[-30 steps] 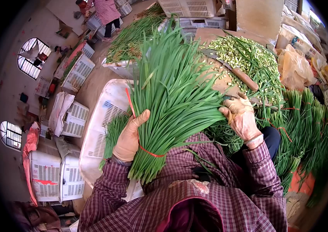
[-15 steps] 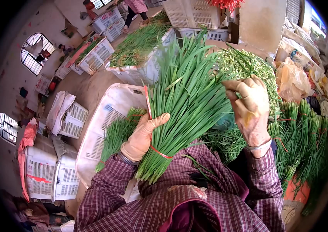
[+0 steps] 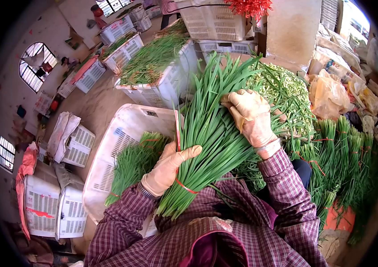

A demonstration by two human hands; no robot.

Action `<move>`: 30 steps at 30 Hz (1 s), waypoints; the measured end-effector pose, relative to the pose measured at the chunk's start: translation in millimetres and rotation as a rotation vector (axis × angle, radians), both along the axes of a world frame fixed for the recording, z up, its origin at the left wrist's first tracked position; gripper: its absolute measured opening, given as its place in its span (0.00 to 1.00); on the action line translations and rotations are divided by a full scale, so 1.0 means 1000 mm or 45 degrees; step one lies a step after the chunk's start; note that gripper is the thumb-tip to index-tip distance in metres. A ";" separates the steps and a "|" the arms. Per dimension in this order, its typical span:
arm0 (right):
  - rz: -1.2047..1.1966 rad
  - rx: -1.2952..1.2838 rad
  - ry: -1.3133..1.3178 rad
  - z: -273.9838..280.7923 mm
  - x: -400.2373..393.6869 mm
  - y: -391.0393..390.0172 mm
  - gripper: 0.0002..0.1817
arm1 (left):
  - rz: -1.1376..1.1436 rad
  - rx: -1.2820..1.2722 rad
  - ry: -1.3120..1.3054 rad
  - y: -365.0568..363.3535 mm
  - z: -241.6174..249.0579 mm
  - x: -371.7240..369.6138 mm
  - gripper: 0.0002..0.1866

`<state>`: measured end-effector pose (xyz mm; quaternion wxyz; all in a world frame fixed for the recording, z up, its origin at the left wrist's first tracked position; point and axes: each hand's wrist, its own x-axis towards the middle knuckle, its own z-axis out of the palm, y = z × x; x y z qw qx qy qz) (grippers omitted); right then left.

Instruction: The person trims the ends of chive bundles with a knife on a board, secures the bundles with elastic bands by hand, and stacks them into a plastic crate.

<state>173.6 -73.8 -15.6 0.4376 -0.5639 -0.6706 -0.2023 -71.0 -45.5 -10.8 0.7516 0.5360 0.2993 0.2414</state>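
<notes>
My gloved left hand (image 3: 166, 171) is wrapped round the lower part of a large bundle of long green leaves (image 3: 211, 120), thumb across its front. A red band (image 3: 186, 186) circles the bundle near its cut ends, and a red strip (image 3: 178, 133) stands along its left edge by my left hand. Over the bundle's right side, my gloved right hand (image 3: 249, 113) has its fingers curled down against the leaves; what its fingertips hold, if anything, is hidden.
Left of the bundle, a white crate (image 3: 104, 155) holds banded greens. Pale trimmings (image 3: 287, 91) lie behind my right hand. More banded bundles (image 3: 345, 151) stand at right, near plastic bags (image 3: 329, 93). A leaf-filled crate (image 3: 171, 84) is ahead; a person (image 3: 167, 9) stands far back.
My right hand has moved left and down from beside the leaf tips onto the bundle. My left hand keeps its hold. The whole view has shifted slightly.
</notes>
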 end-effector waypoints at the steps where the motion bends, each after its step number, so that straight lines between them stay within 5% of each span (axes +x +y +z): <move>1: 0.004 0.051 0.044 -0.003 0.007 -0.001 0.08 | -0.024 0.039 0.025 0.000 -0.001 0.000 0.23; 7: -0.318 0.187 0.423 0.017 0.052 -0.025 0.04 | -0.046 0.050 0.020 0.004 -0.015 -0.002 0.24; 13: 0.006 -0.091 0.377 0.027 0.006 -0.034 0.13 | -0.061 0.044 -0.009 0.002 -0.017 0.008 0.27; 21: 0.063 -0.030 0.494 0.007 -0.002 -0.014 0.05 | -0.024 0.088 0.017 -0.005 -0.010 0.012 0.25; 30: 0.022 0.376 1.405 0.012 0.061 -0.022 0.12 | 0.011 0.003 -0.041 -0.001 -0.001 0.017 0.27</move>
